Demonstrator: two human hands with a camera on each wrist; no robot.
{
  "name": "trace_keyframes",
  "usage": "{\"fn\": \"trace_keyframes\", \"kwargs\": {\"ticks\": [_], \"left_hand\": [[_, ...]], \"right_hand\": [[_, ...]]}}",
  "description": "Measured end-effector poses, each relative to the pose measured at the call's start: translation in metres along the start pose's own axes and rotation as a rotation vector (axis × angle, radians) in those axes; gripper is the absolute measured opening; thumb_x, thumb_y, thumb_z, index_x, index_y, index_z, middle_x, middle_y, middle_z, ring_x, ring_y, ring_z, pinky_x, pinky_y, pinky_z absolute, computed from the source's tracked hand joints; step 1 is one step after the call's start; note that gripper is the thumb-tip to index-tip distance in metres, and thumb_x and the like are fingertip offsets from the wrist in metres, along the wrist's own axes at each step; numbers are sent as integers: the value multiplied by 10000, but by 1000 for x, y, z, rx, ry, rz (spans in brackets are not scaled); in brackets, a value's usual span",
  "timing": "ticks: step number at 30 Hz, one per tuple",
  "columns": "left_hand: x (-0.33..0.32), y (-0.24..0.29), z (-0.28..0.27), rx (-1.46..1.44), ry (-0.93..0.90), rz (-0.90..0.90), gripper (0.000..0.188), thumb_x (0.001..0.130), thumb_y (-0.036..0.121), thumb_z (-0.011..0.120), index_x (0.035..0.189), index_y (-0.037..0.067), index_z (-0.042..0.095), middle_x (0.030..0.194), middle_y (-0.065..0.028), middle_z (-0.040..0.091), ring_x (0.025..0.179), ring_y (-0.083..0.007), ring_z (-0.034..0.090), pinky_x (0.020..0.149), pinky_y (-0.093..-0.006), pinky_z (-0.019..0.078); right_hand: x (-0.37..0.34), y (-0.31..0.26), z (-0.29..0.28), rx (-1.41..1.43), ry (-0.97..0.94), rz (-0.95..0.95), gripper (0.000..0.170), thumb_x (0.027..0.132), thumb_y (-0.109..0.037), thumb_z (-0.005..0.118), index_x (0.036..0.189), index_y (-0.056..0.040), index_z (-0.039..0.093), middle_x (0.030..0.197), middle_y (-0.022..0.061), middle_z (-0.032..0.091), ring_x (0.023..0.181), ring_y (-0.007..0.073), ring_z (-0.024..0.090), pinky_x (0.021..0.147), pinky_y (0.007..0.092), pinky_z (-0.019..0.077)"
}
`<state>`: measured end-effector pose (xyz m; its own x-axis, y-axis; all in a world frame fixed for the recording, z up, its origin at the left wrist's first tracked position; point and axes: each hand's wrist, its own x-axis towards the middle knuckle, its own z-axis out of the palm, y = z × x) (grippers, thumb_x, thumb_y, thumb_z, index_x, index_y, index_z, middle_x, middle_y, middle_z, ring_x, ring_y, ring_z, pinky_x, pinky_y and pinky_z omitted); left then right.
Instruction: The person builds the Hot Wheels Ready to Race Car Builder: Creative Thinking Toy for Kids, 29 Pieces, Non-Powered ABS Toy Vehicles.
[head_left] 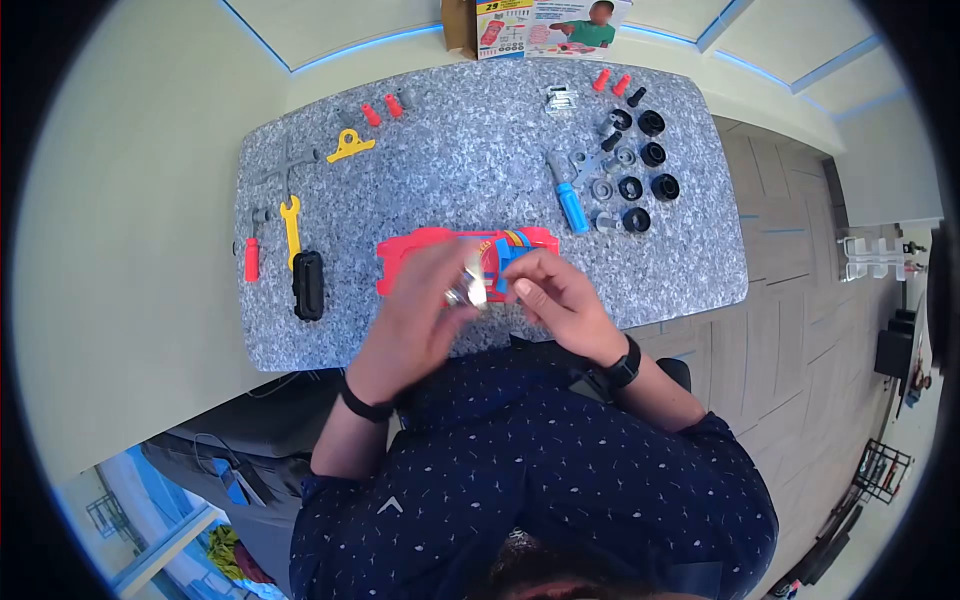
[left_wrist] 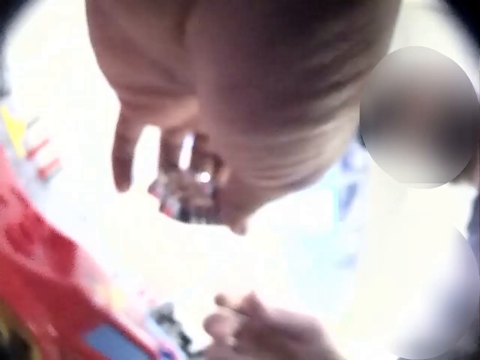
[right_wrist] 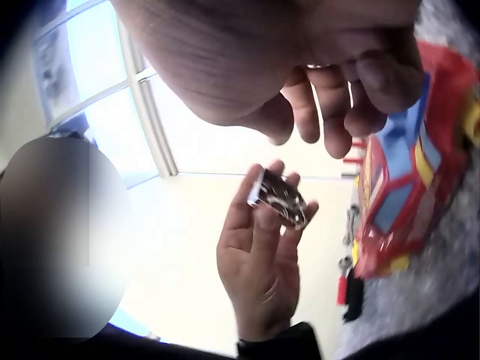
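My left hand (head_left: 410, 310) pinches a small shiny silver part (head_left: 472, 288) between thumb and fingers, above the red toy car (head_left: 400, 262). In the right wrist view the left hand (right_wrist: 262, 255) holds this chrome-like part (right_wrist: 279, 199) up, its dark detailed face showing. My right hand (head_left: 565, 305) is just right of it, over the car's blue-windowed end, with loosely bent fingers and nothing visible in them. The two hands are apart. The car lies on the speckled grey table (head_left: 450, 130), partly hidden beneath the hands.
Black wheels (head_left: 665, 187), grey rings and a blue screwdriver (head_left: 572, 208) lie to the right. On the left are a yellow wrench (head_left: 291, 232), a black piece (head_left: 308, 286) and a red-handled tool (head_left: 251, 260). Red pegs (head_left: 371, 115) and a yellow part (head_left: 350, 147) lie farther back.
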<state>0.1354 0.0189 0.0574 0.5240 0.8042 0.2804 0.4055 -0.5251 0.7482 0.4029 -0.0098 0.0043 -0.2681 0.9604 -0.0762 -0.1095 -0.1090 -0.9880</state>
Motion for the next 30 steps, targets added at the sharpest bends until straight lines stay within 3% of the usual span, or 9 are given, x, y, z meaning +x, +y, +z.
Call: {"fn": "trace_keyframes", "kwargs": {"ticks": [6, 12, 18, 24, 30], "left_hand": [[0, -62, -11, 229, -57, -79, 659, 934, 20, 844, 1563, 48, 648, 1519, -178, 659, 1421, -412, 623, 1191, -485, 521], [-6, -71, -17, 150, -97, -94, 661, 901, 45, 879, 1537, 61, 698, 1501, -153, 680, 1365, -381, 648, 1150, -461, 542], [-15, -76, -24, 106, -120, -134, 820, 801, 132, 969, 1572, 83, 697, 1489, -144, 737, 1319, -369, 680, 1153, -464, 542], [-21, -66, -13, 178, -55, -147, 942, 765, 249, 1010, 1624, 95, 655, 1606, -133, 702, 1508, -383, 620, 1284, -507, 459], [-28, -75, 3, 191, 13, -162, 897, 799, 315, 994, 1604, 91, 667, 1665, -113, 665, 1601, -356, 557, 1360, -585, 341]], "right_hand": [[-4, 9, -29, -168, 118, -52, 187, 1109, -49, 761, 1286, -7, 718, 1088, 6, 768, 837, 34, 569, 753, 262, 494], [-15, 13, -43, -245, 178, -13, 204, 1075, -56, 800, 1268, -18, 745, 1143, 50, 787, 842, 66, 605, 762, 268, 516], [-17, 9, -45, -441, 138, -30, 306, 988, -37, 881, 1268, -35, 759, 1094, 72, 740, 864, 136, 665, 781, 311, 562], [-13, 10, -43, -463, 128, -18, 372, 913, 31, 906, 1248, -43, 764, 1057, 69, 676, 877, 169, 681, 784, 325, 570], [-8, 16, -45, -534, 150, -67, 383, 893, 75, 884, 1233, -56, 768, 1052, 69, 669, 843, 175, 663, 774, 334, 565]]}}
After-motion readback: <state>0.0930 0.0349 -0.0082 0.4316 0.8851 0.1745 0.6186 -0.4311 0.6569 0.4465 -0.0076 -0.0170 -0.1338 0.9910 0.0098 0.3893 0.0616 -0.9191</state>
